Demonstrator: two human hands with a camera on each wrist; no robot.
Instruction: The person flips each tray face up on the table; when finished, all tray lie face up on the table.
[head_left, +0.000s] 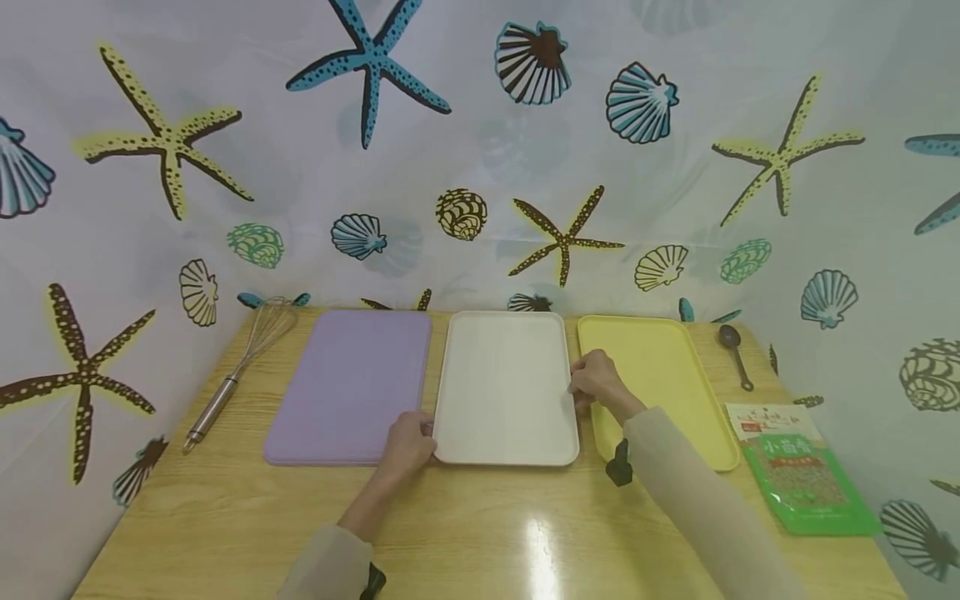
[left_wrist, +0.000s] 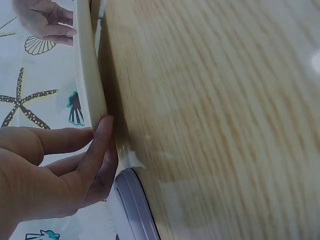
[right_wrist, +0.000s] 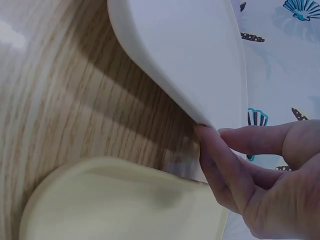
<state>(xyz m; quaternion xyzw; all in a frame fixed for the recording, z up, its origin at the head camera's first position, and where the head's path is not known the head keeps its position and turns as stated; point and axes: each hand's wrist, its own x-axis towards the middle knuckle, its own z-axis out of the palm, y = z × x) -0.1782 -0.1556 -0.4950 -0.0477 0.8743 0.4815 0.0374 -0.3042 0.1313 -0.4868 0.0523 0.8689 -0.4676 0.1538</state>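
Observation:
A white rectangular tray (head_left: pixel 504 387) is between both hands, in the middle of the wooden table. My left hand (head_left: pixel 408 444) pinches its left edge near the front corner. On the opposite side, my right hand (head_left: pixel 600 383) grips the right edge about halfway along. In the left wrist view, thumb and fingers (left_wrist: pixel 102 131) meet on the tray's rim (left_wrist: pixel 90 75), with a shadow under it. The right wrist view shows the fingertips (right_wrist: pixel 205 131) at the edge of the white tray (right_wrist: pixel 185 50), which stands over the tabletop.
Left of the white tray lies a purple tray (head_left: pixel 352 383), with a metal whisk (head_left: pixel 232 379) beyond it. A yellow tray (head_left: pixel 660 375) sits under the right hand. Farther right are a black spoon (head_left: pixel 733 346) and a green packet (head_left: pixel 806 475). A patterned curtain (head_left: pixel 480 150) hangs behind.

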